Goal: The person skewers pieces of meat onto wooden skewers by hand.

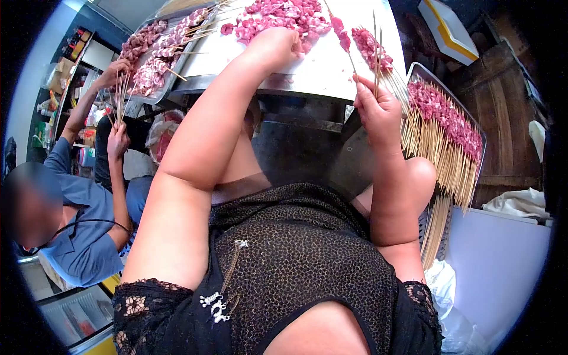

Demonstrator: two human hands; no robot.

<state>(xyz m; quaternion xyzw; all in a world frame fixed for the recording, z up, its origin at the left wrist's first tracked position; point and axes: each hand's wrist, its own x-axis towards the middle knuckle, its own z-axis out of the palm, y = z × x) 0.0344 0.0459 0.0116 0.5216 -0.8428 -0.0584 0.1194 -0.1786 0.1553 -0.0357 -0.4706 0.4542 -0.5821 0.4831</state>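
My left hand [277, 48] reaches over the metal table [331, 74] to the near edge of a pile of cut raw meat [284, 18]. Its fingers are curled and pinched at a piece of raw meat; the fingertips are partly hidden. Closer to my body, my right hand [377, 109] is closed around several thin bamboo skewers [377, 59] that point upward. One of them leans left and carries threaded meat [340, 34]; the others look bare where they show. Just beyond this hand, finished meat skewers [371, 47] lie on the table.
At right, a tray [484, 142] holds rows of meat skewers, handles toward me. A metal tray [155, 96] of skewered meat stands at left, where a co-worker's hands [118, 139] hold skewers. A white foam box [448, 32] and white plastic [518, 203] lie farther right.
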